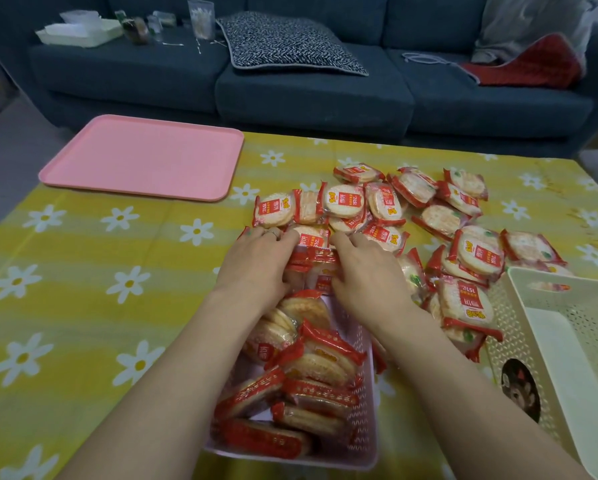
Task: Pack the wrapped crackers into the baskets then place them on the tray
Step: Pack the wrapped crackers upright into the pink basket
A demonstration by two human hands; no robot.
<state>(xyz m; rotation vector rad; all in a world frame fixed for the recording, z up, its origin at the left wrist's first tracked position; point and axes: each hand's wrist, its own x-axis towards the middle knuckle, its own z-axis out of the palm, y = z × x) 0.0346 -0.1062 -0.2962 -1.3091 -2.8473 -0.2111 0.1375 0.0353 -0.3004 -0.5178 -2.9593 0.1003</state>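
A pink basket (363, 407) in front of me holds several wrapped crackers (315, 372) in red-edged packets. My left hand (259, 261) and my right hand (363, 268) press together on a small stack of packets (316, 268) at the basket's far end. A loose pile of wrapped crackers (412, 209) spreads over the table beyond and to the right. A cream basket (567, 327) stands at the right with nothing visible inside it. The pink tray (145, 157) lies at the far left of the table, bare.
The table carries a yellow cloth with white daisies (83, 271). Behind it stands a dark blue sofa (311, 88) with a patterned cushion (287, 43), a red cloth (533, 64) and small items at its left end.
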